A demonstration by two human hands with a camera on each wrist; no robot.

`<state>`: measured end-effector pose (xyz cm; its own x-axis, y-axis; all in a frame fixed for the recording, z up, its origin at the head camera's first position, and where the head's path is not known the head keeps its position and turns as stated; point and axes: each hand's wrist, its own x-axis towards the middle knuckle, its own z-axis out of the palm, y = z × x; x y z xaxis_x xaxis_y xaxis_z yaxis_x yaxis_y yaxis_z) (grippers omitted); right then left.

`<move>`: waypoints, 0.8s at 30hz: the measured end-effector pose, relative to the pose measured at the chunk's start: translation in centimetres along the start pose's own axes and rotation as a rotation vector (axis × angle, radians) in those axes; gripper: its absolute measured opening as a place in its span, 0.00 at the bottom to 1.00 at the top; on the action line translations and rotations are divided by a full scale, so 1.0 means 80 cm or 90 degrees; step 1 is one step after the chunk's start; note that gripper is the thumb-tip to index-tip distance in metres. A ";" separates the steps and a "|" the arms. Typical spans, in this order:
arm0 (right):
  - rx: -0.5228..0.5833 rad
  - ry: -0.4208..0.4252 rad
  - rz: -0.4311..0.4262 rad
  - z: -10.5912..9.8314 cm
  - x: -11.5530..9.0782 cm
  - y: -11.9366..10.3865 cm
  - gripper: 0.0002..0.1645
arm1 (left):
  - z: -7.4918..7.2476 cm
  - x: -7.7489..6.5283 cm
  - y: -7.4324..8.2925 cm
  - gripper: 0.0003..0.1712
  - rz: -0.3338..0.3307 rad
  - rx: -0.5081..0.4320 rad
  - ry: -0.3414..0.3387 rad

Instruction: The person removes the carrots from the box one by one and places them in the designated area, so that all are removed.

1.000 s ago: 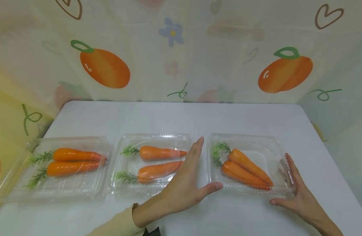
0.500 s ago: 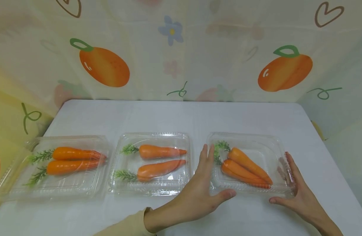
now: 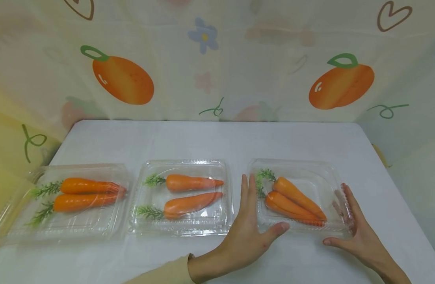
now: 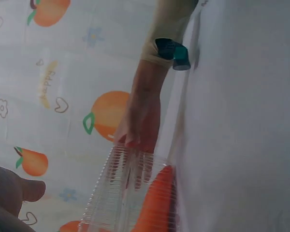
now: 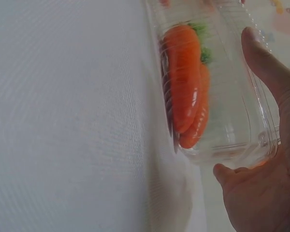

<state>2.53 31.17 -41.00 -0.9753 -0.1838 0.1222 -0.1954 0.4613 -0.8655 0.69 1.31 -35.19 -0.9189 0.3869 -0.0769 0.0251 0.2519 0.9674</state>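
Observation:
A clear plastic clamshell box [image 3: 318, 173] with two orange carrots [image 3: 297, 203] lies on the right half of the table. The carrots have green leafy tops at the box's left end. My left hand [image 3: 244, 238] is at the near left corner of this box, its fingers straight along the left side and the thumb spread toward the front edge. Whether it touches the plastic cannot be told. At the opposite end, my right hand [image 3: 363, 234] rests straight fingers along the box's right side, thumb near the front corner. The right wrist view shows this hand [image 5: 261, 193] beside the box end.
Another clear box [image 3: 203, 228] with two carrots lies in the middle, just left of my left hand. A third box [image 3: 82, 230], also with two carrots, is at the far left. The white table [image 3: 217, 138] ends against a fruit-printed cloth [image 3: 231, 59].
My left hand has moved right, from beside the middle box to the left end of the right box. The right hand and the boxes have hardly moved.

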 end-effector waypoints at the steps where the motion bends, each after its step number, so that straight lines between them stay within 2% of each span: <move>1: -0.003 0.002 -0.002 0.000 0.000 0.001 0.85 | 0.003 -0.001 -0.002 0.62 -0.002 -0.007 0.007; 9: -0.021 0.014 -0.004 -0.001 0.001 0.006 0.85 | 0.020 -0.005 -0.018 0.65 0.013 0.012 0.033; 15: -0.005 0.013 -0.013 -0.003 0.001 0.004 0.85 | 0.029 -0.006 -0.034 0.69 0.027 0.039 0.056; 20: 0.015 0.015 -0.027 -0.004 0.004 0.003 0.85 | 0.032 -0.004 -0.044 0.70 0.056 0.061 0.071; 24: 0.024 0.009 -0.031 -0.004 0.005 0.003 0.85 | 0.029 0.000 -0.049 0.73 0.044 0.055 0.071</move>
<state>2.03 31.50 -40.99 -0.9663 -0.1922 0.1714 -0.2387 0.4189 -0.8761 1.50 2.43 -39.51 -0.9519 0.3058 0.0210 0.1188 0.3049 0.9450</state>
